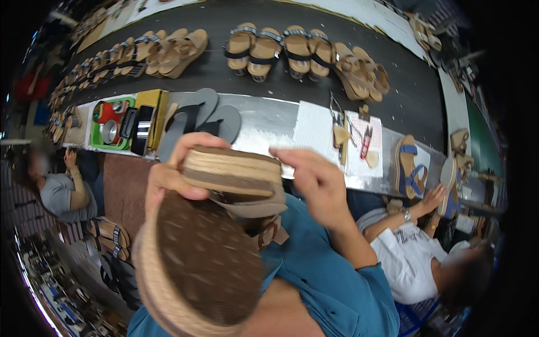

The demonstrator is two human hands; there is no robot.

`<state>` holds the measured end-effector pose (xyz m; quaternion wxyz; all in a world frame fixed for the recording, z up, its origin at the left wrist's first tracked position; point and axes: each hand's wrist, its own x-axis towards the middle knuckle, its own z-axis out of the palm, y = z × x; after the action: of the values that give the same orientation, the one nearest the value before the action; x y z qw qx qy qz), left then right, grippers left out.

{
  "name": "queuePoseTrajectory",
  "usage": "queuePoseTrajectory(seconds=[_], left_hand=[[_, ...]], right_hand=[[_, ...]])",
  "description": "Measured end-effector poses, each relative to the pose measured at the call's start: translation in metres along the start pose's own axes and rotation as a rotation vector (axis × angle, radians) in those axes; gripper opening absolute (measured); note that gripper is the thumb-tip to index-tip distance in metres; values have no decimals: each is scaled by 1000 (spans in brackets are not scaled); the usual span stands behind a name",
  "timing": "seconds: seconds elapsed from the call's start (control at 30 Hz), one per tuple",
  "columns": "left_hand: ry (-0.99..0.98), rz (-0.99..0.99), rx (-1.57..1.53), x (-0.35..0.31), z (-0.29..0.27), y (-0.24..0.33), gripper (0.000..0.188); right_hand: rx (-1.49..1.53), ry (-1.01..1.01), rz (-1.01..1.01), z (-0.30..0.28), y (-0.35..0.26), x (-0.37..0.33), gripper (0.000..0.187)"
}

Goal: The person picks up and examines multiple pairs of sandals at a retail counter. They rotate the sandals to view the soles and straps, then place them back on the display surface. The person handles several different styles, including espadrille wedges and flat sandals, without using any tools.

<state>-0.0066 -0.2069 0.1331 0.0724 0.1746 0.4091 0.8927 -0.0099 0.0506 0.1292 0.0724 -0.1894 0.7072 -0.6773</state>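
Close in front of me, my left hand (178, 168) grips a wedge sandal by its thick, layered beige-and-brown side (233, 173). A dark brown treaded sole (208, 258) with a beige woven edge faces up at the lower left. I cannot tell whether this sole belongs to the same sandal or to a second one. Below the layered side hang a taupe strap and a brown buckle (268, 235). My right hand (314, 182) is slightly blurred, its index finger stretched out to the sandal's right end and the other fingers loosely bent; it holds nothing that I can see.
Sandals (264, 53) line the dark conveyor belt ahead. Grey flip-flops (224, 124), a green tray (112, 126) and red snips (366, 143) lie on the metal bench. One person (64, 188) sits at left; another at right handles a blue-strapped sandal (448, 185).
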Motion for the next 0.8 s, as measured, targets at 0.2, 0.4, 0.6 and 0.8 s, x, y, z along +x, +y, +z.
queuePoseTrajectory(seconds=[0.2, 0.4, 0.6, 0.8], left_hand=[[-267, -256, -420, -8, -81, 5, 85], [-299, -260, -471, 1, -83, -6, 81], [-262, -213, -451, -4, -75, -6, 84], [-250, -228, -425, 1, -70, -7, 84]], right_hand=[[-559, 572, 291, -32, 163, -27, 27], [-921, 478, 293, 7, 230, -57, 23], [-975, 519, 156, 9, 249, -60, 22], [-904, 566, 234, 8, 245, -57, 16]])
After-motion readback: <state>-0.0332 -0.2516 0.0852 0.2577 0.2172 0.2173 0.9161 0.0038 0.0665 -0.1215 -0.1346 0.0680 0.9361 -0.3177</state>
